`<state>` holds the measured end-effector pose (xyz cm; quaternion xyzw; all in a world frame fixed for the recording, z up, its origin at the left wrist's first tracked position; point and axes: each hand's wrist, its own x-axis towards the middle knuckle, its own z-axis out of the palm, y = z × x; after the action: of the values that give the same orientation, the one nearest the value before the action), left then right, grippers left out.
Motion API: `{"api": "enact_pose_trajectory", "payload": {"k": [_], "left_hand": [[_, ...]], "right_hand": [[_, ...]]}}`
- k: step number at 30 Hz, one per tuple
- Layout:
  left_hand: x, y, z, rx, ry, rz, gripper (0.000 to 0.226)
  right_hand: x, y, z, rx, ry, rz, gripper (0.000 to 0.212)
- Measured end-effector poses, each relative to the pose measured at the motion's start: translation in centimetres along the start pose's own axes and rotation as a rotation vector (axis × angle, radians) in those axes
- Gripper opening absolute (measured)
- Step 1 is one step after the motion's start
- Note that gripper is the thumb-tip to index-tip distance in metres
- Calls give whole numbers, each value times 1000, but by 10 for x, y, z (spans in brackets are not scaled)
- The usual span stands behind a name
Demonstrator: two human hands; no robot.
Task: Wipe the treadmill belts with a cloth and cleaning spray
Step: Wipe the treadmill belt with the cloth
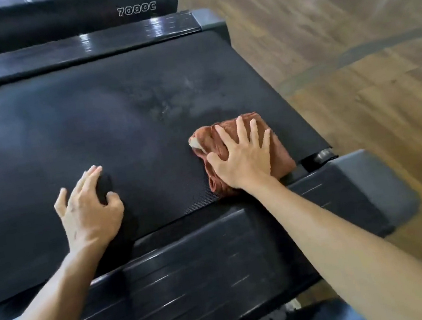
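Observation:
A black treadmill belt [71, 129] fills the middle of the view, with a pale wet smear in its far half. A folded rust-brown cloth [281, 156] lies on the belt near its rear end. My right hand [244, 155] presses flat on the cloth with fingers spread. My left hand [87, 205] rests on the bare belt to the left, fingers loosely bent and holding nothing. No spray bottle is in sight.
Glossy black side rails [191, 264] run along both edges of the belt, with a grey end cap [374, 186] at the right. A second treadmill marked 7000C [136, 8] stands behind. Wooden floor [352, 60] lies to the right.

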<state>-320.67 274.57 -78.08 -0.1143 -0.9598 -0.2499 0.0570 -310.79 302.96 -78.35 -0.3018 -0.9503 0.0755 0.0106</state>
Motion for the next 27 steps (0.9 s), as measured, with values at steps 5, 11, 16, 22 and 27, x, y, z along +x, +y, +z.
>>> {"api": "enact_pose_trajectory", "payload": {"k": [5, 11, 16, 22, 27], "left_hand": [[-4, 57, 38, -14, -99, 178, 57], [3, 64, 54, 132, -168, 228, 59], [2, 68, 56, 166, -160, 215, 59], [3, 65, 57, 161, -152, 204, 58], [5, 65, 57, 164, -148, 206, 59]], "right_hand": [[47, 36, -5, 24, 57, 195, 75], [60, 16, -9, -34, -42, 23, 71], [-26, 14, -1, 0, -70, -224, 88], [52, 62, -12, -85, -10, 54, 83], [80, 28, -6, -115, -6, 47, 87]]}}
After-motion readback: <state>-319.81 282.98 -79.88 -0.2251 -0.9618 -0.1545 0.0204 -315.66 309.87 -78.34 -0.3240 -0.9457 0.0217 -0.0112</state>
